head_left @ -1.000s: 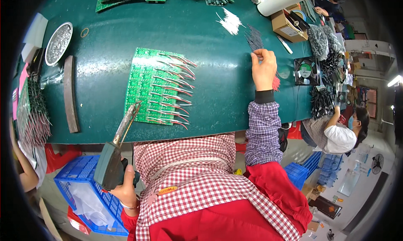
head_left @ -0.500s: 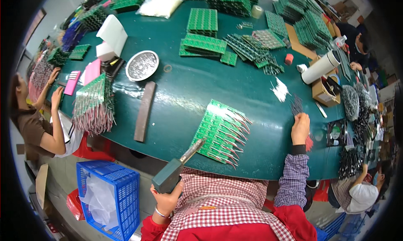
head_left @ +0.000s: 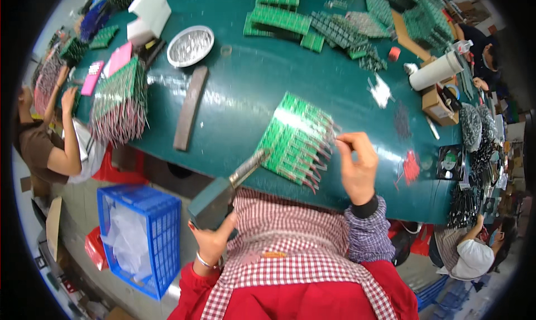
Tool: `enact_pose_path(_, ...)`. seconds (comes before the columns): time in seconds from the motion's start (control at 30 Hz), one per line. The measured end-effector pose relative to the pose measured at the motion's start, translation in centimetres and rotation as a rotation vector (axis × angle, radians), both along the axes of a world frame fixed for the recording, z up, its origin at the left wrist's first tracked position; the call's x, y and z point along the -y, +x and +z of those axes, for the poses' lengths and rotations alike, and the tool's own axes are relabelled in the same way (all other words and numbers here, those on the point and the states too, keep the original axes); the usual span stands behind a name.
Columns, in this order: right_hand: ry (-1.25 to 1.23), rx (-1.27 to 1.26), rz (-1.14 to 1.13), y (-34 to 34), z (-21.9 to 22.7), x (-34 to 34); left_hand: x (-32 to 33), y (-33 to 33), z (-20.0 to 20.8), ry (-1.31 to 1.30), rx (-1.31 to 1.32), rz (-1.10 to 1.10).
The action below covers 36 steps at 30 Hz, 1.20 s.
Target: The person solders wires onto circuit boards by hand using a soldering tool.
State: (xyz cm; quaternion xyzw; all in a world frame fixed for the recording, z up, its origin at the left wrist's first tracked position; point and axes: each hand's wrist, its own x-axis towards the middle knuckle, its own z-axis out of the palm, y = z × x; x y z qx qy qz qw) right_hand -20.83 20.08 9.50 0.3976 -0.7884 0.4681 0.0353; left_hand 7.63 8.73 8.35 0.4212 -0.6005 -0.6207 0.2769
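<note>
My left hand (head_left: 214,239) is wrapped round a soldering gun (head_left: 209,203) with a dark green body. Its metal tip reaches the lower left part of a green circuit board panel (head_left: 273,136) lying on the table. Red and dark wires (head_left: 312,164) stick out along the panel's right side. At that side, my right hand (head_left: 360,166) pinches a thin wire (head_left: 335,136) between thumb and finger; its far end is hard to make out. A pile of dark wires (head_left: 402,122) and a pile of red wires (head_left: 410,167) lie to the right.
Left of the panel lie a brown bar (head_left: 191,108) and a white bowl (head_left: 190,46) of small metal parts. Wired boards (head_left: 120,99) are stacked farther left. A white flask (head_left: 437,73) stands at right, a blue crate (head_left: 139,236) below the table. Other people sit on both sides.
My right hand has moved left from the wire piles to the panel's wired side, carrying a wire. The soldering gun stays at the panel. The whole view has shifted, with the table higher in it.
</note>
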Motion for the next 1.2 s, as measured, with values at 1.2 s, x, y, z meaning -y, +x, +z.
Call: enact_pose_path(1.2,0.147,-0.155,0.226,7.1,-4.4,2.5,-0.6,1.4,1.0,-0.134,0.143,-0.09)
